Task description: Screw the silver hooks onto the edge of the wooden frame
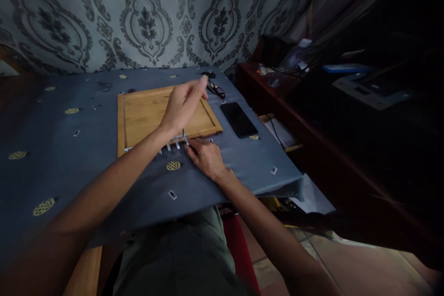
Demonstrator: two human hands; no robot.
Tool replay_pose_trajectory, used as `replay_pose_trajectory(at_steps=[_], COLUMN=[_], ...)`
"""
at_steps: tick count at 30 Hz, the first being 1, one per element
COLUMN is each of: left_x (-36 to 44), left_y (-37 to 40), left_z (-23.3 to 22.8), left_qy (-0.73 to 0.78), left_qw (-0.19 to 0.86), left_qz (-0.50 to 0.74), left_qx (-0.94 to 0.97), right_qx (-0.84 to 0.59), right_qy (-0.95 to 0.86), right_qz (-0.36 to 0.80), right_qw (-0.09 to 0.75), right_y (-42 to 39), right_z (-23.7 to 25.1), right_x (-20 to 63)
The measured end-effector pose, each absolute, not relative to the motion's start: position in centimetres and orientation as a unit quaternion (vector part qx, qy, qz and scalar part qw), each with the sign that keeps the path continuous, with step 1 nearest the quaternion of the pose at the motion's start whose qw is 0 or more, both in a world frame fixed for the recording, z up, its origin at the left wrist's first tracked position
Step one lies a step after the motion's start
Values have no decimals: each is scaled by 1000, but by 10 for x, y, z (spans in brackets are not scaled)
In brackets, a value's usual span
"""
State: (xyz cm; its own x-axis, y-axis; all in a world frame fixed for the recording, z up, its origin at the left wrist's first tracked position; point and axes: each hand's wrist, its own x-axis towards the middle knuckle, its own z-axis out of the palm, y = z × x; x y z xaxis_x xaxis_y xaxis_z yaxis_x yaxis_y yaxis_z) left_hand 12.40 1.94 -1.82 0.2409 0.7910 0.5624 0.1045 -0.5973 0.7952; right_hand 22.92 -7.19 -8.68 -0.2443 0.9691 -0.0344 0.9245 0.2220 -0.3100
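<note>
A wooden framed panel (145, 115) lies flat on the cloth-covered table. Along its near edge runs a silver metal strip (177, 142) with several prongs pointing towards me. My left hand (185, 101) is closed above the panel's near right part, thumb uppermost. A thin dark shaft, seemingly a screwdriver (183, 132), shows below it and meets the strip; its handle is hidden in the hand. My right hand (206, 156) rests on the table at the strip's right end, thumb and fingertips closed against the end prong.
A black phone (239, 120) lies right of the panel, with eyeglasses (217, 89) behind it. Small dark items (104, 86) and tiny loose pieces (95, 107) lie at the left. A dark wooden desk (270, 85) stands at the right, bearing a clear bottle (293, 55).
</note>
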Motion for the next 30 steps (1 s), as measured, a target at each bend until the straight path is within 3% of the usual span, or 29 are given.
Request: replay_pose_trajectory(at_steps=[19, 22, 27, 30], left_x=[120, 114, 113, 118], left_y=[29, 27, 19, 14], left_z=[-16, -15, -16, -16], left_qy=[235, 256, 331, 322], left_qw=[482, 424, 192, 237], left_qz=[449, 452, 501, 510], left_qx=[715, 742, 776, 762], right_qx=[-613, -614, -608, -603], right_qy=[-774, -775, -779, -781], right_qz=[135, 131, 132, 134], right_qw=[76, 76, 83, 93], right_y=[-71, -71, -72, -72], right_z=[-87, -87, -88, -89], right_x=[229, 229, 230, 230])
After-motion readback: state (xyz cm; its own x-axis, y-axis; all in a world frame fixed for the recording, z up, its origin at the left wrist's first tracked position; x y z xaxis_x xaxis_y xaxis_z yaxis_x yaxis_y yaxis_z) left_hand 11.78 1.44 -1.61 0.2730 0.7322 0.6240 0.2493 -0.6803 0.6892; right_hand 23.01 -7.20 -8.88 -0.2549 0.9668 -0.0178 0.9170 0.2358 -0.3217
